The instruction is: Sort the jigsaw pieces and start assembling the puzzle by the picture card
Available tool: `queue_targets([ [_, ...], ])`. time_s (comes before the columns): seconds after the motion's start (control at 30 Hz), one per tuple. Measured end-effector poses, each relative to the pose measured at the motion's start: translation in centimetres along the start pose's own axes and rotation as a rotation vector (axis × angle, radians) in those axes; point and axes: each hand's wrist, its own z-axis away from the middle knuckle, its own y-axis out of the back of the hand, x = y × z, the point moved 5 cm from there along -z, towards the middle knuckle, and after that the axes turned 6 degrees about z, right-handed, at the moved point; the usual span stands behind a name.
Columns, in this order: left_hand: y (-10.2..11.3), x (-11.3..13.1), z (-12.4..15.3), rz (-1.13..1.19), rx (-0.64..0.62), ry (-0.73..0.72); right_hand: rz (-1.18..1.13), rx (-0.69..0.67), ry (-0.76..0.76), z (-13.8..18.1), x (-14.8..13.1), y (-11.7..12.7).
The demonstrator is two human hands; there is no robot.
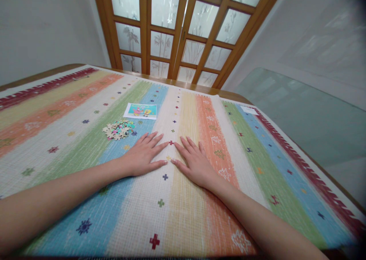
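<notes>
My left hand [145,154] lies flat on the striped tablecloth [137,210], its fingers spread and nothing in them. Opposite it, my right hand [193,159] rests palm down with fingers apart, also holding nothing. The fingertips of the two hands point toward each other, with a small gap between them. Just beyond my left hand is a heap of jigsaw puzzle pieces [118,130], some showing pale backs and others coloured faces. Behind the heap lies a small picture card [141,111] with a pink and a yellow cartoon figure on a turquoise ground.
A small white slip [249,110] lies toward the table's far right. Past the table's far edge stand wooden doors [177,31] with frosted glass panes. A pale green glass panel [300,115] leans by the right wall.
</notes>
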Motion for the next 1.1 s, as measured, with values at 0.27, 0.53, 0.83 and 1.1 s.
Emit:
queue_targets([
  [0.27,0.0,0.0,0.0,0.015,0.005,-0.004,0.003,-0.011,-0.003,0.1,-0.1,0.2],
  [0.53,-0.1,-0.1,0.1,0.004,0.039,-0.015,0.009,0.011,0.003,0.1,-0.1,0.1],
  [0.83,-0.1,-0.1,0.1,0.001,0.023,-0.016,0.005,0.006,-0.003,0.1,-0.1,0.2],
  [1.1,2.7,-0.1,0.0,-0.008,0.164,-0.082,-0.004,-0.009,-0.006,0.0,-0.1,0.2],
])
